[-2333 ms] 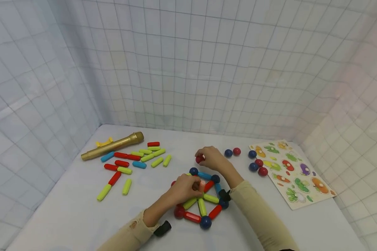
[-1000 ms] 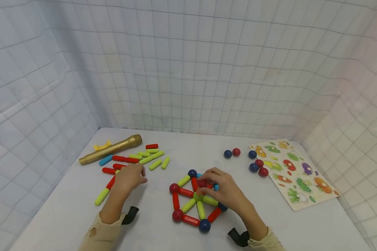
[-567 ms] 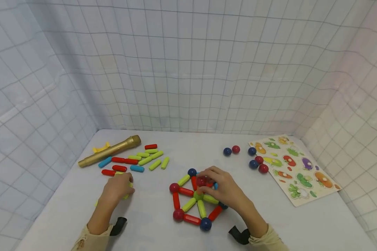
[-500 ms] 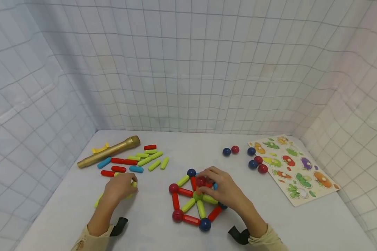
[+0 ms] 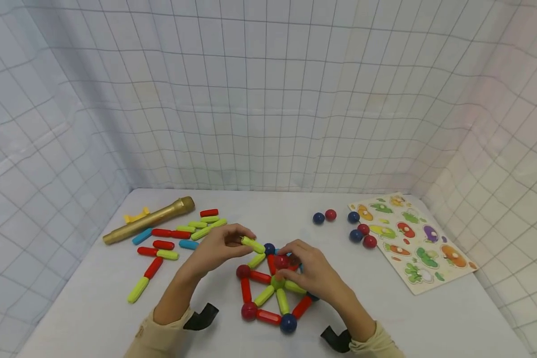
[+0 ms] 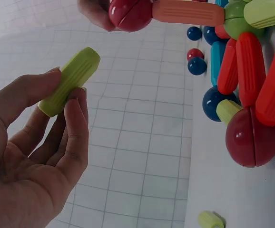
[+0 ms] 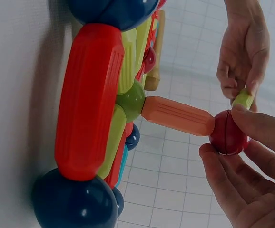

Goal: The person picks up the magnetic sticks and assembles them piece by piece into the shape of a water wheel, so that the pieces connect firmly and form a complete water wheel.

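A flat six-sided wheel of rods and balls lies on the table, with a green ball [image 7: 132,100] at its hub. From that ball an orange rod [image 7: 178,115] stands upright, topped by a red ball [image 7: 227,133]. My right hand [image 5: 314,271] holds this red ball between thumb and fingers. Beside it, above the wheel's far left side, my left hand [image 5: 216,251] pinches a lime-green rod [image 6: 71,81] between thumb and fingers. The rod is apart from the red ball in the left wrist view. In the head view my right hand covers part of the wheel's right side.
Loose red, blue and lime rods [image 5: 163,244] lie at the left, near a gold toy microphone [image 5: 149,221] and a yellow piece [image 5: 136,216]. Several red and blue balls [image 5: 355,235] sit at the right, by a vegetable puzzle board [image 5: 413,238]. White gridded cloth walls surround the table.
My right hand brought the red ball onto the orange rod's top and stays there. My left hand left the orange rod, picked up a lime-green rod at the left and carried it back right.
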A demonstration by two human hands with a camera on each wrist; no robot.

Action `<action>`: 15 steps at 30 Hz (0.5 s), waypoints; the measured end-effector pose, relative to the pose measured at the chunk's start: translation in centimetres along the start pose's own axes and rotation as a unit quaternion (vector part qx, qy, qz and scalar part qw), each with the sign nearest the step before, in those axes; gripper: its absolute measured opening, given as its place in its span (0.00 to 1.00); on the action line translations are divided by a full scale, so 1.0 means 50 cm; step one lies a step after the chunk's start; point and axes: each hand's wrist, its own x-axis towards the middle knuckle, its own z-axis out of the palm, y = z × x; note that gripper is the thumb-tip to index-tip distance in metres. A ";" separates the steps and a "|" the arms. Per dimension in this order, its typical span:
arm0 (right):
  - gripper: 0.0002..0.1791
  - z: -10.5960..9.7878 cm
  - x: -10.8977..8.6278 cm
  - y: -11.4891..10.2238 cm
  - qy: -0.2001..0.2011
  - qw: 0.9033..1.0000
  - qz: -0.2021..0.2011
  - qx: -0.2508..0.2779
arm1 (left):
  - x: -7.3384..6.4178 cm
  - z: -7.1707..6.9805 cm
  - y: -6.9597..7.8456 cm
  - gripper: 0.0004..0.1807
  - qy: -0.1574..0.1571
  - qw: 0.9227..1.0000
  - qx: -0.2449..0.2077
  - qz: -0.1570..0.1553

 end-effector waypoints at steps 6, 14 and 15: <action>0.22 0.001 -0.001 0.000 0.008 1.000 0.004 -0.002 | 0.017 0.018 -0.011 0.16 -0.026 1.000 -0.015 0.006; 0.21 0.003 -0.002 -0.001 0.014 1.000 -0.001 0.011 | 0.029 0.037 -0.010 0.14 -0.055 0.998 -0.014 0.028; 0.21 0.003 -0.003 -0.001 0.015 1.000 -0.001 0.012 | 0.030 0.037 -0.009 0.14 -0.057 0.998 -0.014 0.031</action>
